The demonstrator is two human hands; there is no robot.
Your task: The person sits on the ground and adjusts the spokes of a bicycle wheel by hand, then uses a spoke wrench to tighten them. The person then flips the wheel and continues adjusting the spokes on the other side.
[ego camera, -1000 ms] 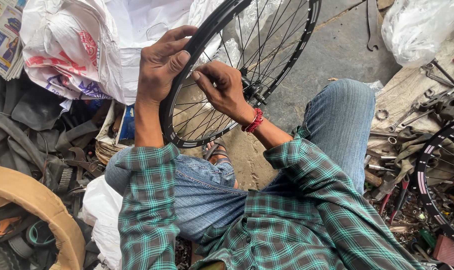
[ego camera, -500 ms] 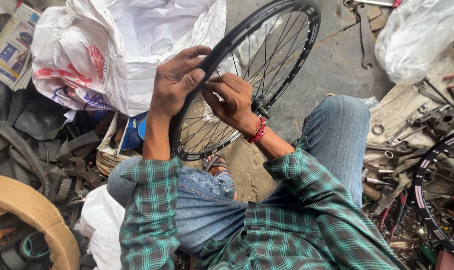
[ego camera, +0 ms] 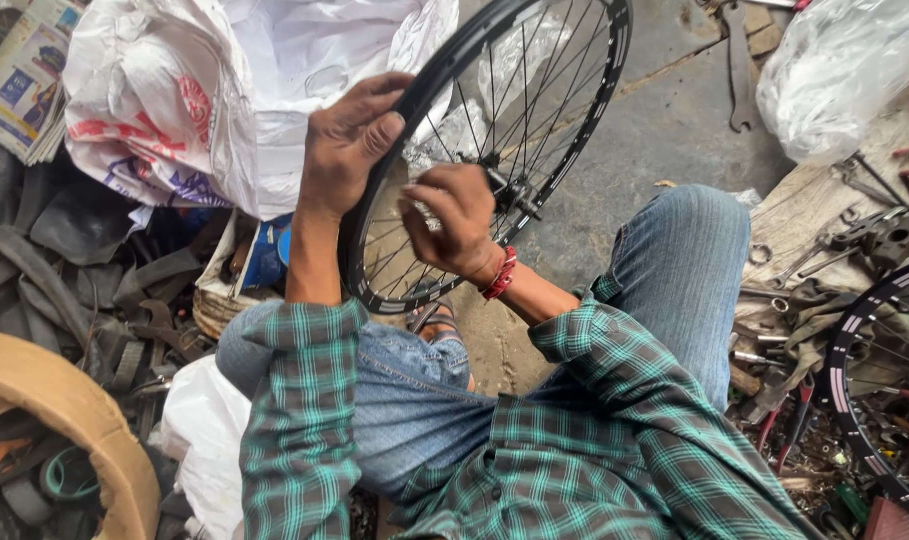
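Black and spoked, the bicycle wheel [ego camera: 574, 90] stands tilted over the person's knees, far centre. The left hand [ego camera: 346, 140] curls over its rim, fingers closed on it. The right hand [ego camera: 454, 220] sits inside the spokes near the hub, apparently pinching one, though the grip is hidden. A white plastic bag [ego camera: 224, 90] with red print lies far left, beside folded newspapers [ego camera: 19, 90].

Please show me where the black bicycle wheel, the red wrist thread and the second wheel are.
black bicycle wheel [ego camera: 610, 60]: head view, on the upper right rim.
red wrist thread [ego camera: 500, 275]: head view, on the band's middle.
second wheel [ego camera: 842, 352]: head view, on its left rim.
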